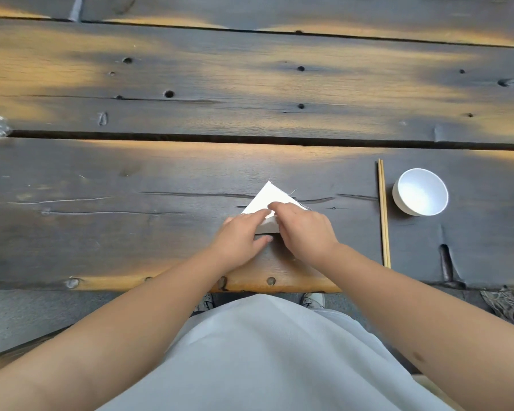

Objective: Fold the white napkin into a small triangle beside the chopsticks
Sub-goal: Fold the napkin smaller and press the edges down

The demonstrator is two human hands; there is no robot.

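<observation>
I am standing at what looks like a rustic dining spot, perhaps outdoors or in a casual eatery; which one I cannot tell. The tabletop [190, 84] is made of wide, dark, weathered planks with knot holes, cracks and open gaps between the boards, and patches of warm light fall across it. A simple place setting lies on it: a pair of wooden chopsticks [383, 215] with a white bowl [420, 192] just beside them. Below the table's edge I see a grey concrete floor [42, 315].
</observation>
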